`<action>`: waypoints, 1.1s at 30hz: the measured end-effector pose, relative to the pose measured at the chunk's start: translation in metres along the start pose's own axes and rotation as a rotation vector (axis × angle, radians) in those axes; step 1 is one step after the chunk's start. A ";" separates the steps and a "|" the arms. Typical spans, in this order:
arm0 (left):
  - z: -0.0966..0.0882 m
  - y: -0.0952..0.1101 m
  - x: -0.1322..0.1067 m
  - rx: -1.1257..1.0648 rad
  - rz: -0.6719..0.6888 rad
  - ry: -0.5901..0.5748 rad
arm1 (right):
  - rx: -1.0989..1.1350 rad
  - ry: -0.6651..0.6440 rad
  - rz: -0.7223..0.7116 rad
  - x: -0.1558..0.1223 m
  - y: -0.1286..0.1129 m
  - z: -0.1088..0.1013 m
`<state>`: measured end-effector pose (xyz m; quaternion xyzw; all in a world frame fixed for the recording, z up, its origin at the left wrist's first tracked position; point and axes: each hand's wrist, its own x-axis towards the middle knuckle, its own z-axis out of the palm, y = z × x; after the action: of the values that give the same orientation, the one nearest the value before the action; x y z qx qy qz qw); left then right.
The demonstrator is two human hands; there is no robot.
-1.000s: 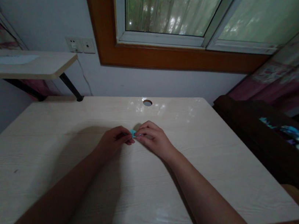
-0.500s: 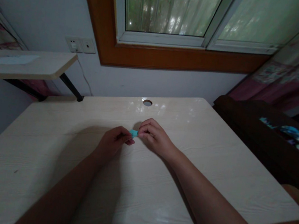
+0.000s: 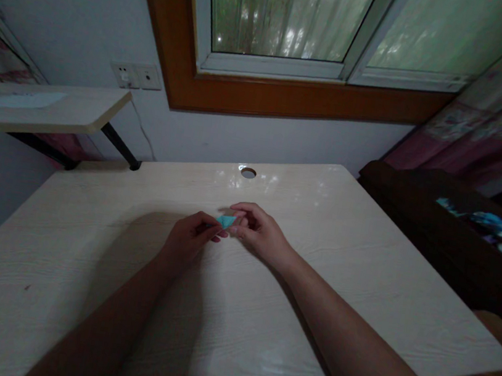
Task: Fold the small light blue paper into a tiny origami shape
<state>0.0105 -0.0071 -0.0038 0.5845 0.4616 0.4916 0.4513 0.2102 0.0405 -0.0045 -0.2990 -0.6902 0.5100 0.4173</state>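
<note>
Pale wooden table (image 3: 360,278) — cable hole (image 3: 248,173).

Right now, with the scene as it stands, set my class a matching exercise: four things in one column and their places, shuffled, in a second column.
Column one
1. blue paper piece
2. round hole
3. wall sockets
4. side shelf

Column two
A. on the wall, left of the window frame
B. pinched between the left hand and the right hand
C. in the table, near its far edge
D. at the left, higher than the table

Pairs: 1-B, 2-C, 3-A, 4-D
</note>
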 end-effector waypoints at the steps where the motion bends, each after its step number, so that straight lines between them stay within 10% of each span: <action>1: 0.000 0.000 0.000 0.006 0.002 -0.004 | -0.020 -0.015 -0.008 0.000 -0.001 0.000; 13: -0.003 -0.002 0.000 0.083 0.076 -0.068 | -0.274 -0.063 -0.295 0.004 -0.010 -0.009; 33: 0.001 -0.007 0.001 -0.253 -0.022 -0.141 | -0.280 -0.136 -0.297 0.002 -0.020 -0.007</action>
<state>0.0108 -0.0045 -0.0109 0.5508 0.3696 0.4986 0.5580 0.2159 0.0392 0.0159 -0.2139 -0.8175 0.3609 0.3946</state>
